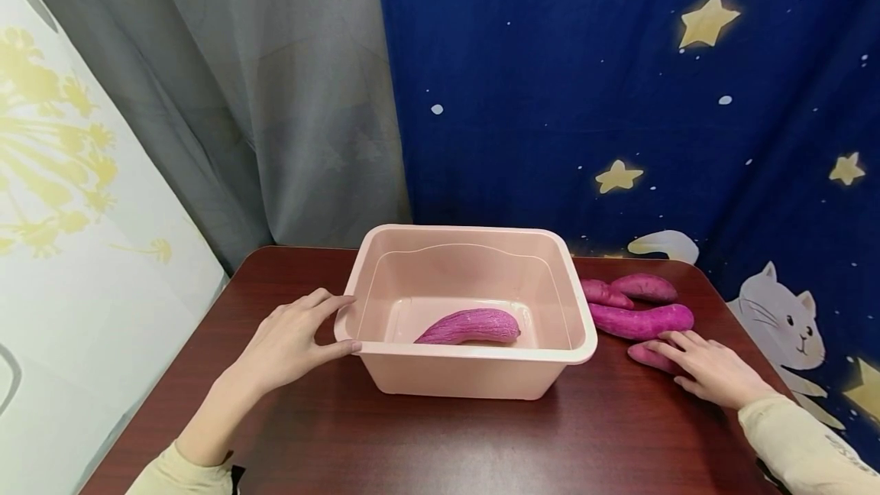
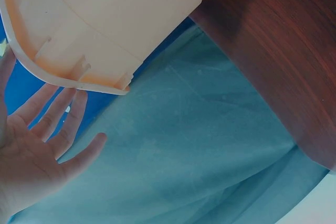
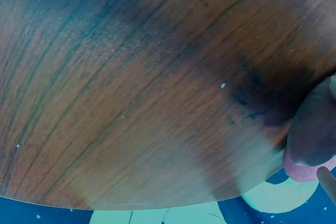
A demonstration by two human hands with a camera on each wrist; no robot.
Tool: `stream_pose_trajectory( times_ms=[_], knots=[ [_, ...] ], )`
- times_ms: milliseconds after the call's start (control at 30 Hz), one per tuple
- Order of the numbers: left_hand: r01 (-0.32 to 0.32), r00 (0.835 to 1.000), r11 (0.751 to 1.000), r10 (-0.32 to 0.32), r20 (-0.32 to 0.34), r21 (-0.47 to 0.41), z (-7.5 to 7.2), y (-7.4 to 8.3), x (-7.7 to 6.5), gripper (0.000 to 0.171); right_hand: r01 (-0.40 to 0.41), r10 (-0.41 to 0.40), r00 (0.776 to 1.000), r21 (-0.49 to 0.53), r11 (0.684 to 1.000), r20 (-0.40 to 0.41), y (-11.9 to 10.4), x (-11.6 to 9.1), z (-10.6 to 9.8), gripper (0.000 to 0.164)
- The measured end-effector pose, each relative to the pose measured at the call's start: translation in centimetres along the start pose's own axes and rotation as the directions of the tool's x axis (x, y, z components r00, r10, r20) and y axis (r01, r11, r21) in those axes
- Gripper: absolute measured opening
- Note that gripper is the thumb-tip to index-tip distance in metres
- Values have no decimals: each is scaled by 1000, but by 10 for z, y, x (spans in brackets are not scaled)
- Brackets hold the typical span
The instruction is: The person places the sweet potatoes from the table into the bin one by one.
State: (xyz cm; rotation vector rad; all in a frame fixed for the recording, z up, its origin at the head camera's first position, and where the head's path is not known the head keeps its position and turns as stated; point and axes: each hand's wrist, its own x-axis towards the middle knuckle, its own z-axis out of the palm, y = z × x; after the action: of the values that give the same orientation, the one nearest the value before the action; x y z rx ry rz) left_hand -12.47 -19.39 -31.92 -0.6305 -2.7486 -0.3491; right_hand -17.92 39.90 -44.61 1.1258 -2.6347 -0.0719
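Observation:
A pale pink plastic basin (image 1: 474, 373) stands on the table with one curved purple sweet potato (image 1: 474, 325) lying inside. At its left side, my left hand (image 1: 289, 338) touches the rim with thumb and fingertips spread apart. From the left wrist view, the fingers of that hand (image 2: 39, 145) reach nearly straight to the rim's edge. Right of the basin, my right hand (image 1: 718, 369) holds a small sweet potato (image 1: 649, 357) between thumb and fingers. In the right wrist view this sweet potato (image 3: 313, 124) appears dark, at the right edge, with much of the hand out of frame.
Just behind the right hand lie a long sweet potato (image 1: 642, 321) and two shorter ones, a left one (image 1: 605, 294) and a right one (image 1: 644, 287). The brown wooden table (image 1: 481, 441) has rounded far corners. A grey curtain (image 1: 330, 98) and blue star-patterned cloth (image 1: 522, 98) hang behind.

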Motion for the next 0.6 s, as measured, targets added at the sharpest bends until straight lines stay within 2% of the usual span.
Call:
stream_pose_trajectory(
  times_ms=[600],
  knots=[
    [4,1000,1000,-4,8,2,-1,0,0,58,-36,36,999,35,999,11,-1,1,4,65]
  ],
)
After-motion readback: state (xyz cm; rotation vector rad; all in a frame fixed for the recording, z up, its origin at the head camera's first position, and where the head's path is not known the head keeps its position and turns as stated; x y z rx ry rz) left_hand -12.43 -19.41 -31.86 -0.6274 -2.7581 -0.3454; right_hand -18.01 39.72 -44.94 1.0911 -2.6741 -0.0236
